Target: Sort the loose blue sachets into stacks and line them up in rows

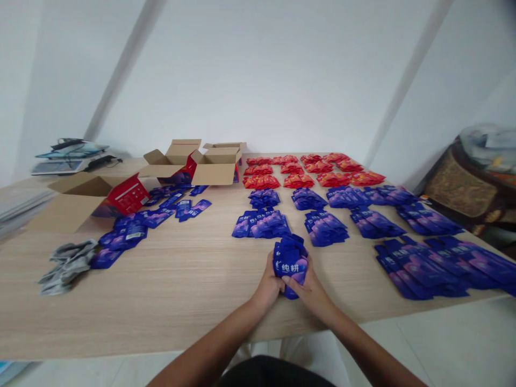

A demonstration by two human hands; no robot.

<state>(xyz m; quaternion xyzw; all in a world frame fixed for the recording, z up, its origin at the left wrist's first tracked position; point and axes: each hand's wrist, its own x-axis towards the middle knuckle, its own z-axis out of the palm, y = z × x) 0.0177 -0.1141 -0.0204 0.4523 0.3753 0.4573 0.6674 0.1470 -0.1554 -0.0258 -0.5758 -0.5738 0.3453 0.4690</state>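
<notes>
A bunch of blue-purple packets (pixel 291 264) is held between both hands above the near middle of the table. My left hand (pixel 271 279) is closed on its left side, and my right hand (pixel 308 285) grips its right side with the thumb across the front. Just beyond lie fanned piles of the same packets, one (pixel 264 222) to the left and another (pixel 325 227) to the right. A larger spread of blue packets (pixel 439 266) covers the table's right side. Loose blue packets (pixel 129 232) are scattered at the left.
Rows of red packets (pixel 298 180) lie at the back. Open cardboard boxes (pixel 72 209) stand at the left and back left of the wooden table (pixel 181 301). Grey gloves (pixel 68 266) rest near the left edge. A brown chair (pixel 463 177) is at the right.
</notes>
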